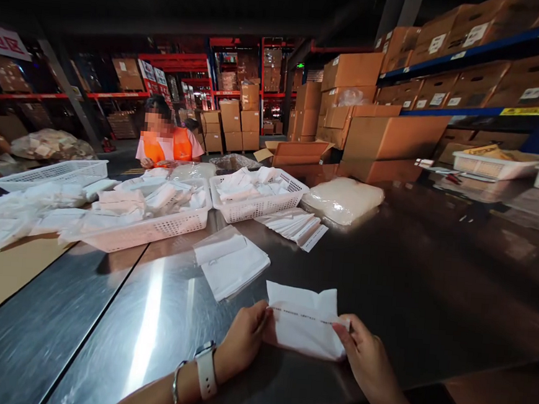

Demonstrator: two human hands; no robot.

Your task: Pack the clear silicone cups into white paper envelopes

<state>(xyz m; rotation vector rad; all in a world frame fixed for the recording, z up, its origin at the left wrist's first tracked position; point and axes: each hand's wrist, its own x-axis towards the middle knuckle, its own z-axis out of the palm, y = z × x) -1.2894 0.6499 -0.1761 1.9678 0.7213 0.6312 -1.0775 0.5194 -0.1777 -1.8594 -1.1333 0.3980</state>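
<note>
Head view: the white packet (304, 326) is held over the desk (430, 289), its left end pinched in the left grip (243, 332), its right end in the right grip (368, 353); a white bag stack (234, 266) lies just beyond, leftward.

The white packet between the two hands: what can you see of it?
The white packet looks like thin paper or plastic: roughly rectangular, creased, its far edge uneven. A line of dark print, too small to read, crosses it. The left hand pinches one side, the right hand the other, over the shiny table.
</note>
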